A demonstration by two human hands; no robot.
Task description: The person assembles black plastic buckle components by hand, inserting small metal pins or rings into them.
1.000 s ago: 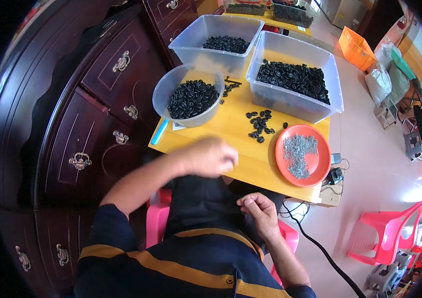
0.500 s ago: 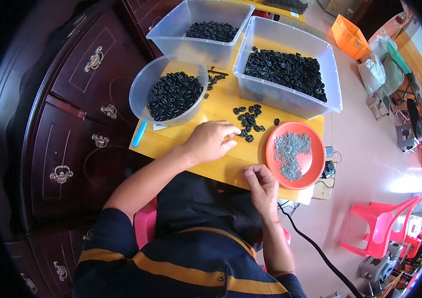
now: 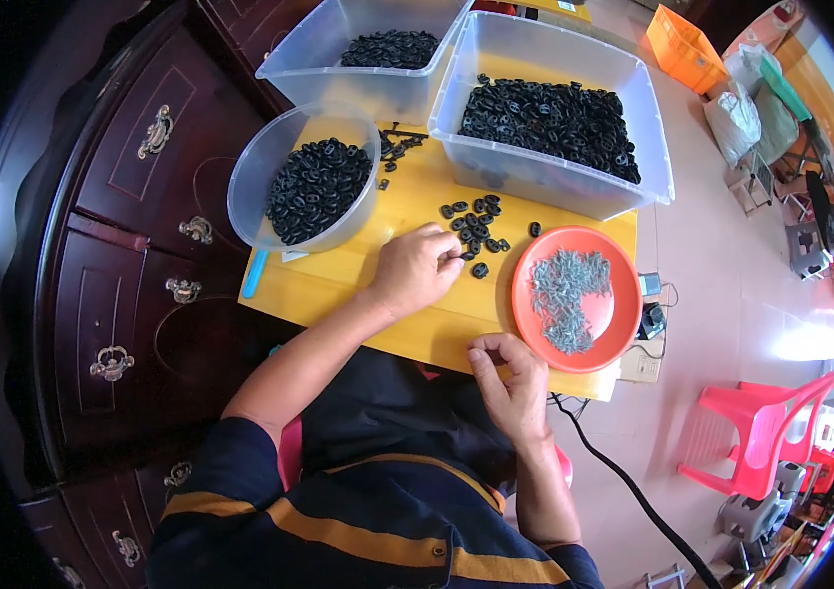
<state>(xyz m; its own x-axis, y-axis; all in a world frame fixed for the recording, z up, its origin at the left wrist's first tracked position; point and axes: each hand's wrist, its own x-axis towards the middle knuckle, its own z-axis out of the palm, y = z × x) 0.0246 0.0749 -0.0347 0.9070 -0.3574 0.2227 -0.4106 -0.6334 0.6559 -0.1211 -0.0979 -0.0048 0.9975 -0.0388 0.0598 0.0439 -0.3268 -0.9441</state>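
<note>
My left hand (image 3: 417, 269) is over the yellow table with its fingers curled together. Its thumb and index fingertips close on a small black oval piece with holes (image 3: 467, 256), at the near left side of a loose cluster of similar black pieces (image 3: 481, 231). My right hand (image 3: 513, 383) hovers at the table's front edge, thumb and index finger bent together; whatever may be between them is hidden. Just beyond it sits a round orange-red dish (image 3: 613, 322) holding a heap of small grey metal parts (image 3: 566, 294), which look like screws.
A round clear tub (image 3: 245, 201) and two clear bins (image 3: 554, 177) (image 3: 285, 71) hold many black pieces. A blue-handled tool (image 3: 255, 274) lies by the tub. Dark drawers (image 3: 142, 285) stand left; a pink chair (image 3: 755, 432) and black cable (image 3: 623, 481) are right.
The fingers of my left hand have curled in more tightly at the black piece. My right index finger has bent further toward the thumb. The whole view has shifted slightly.
</note>
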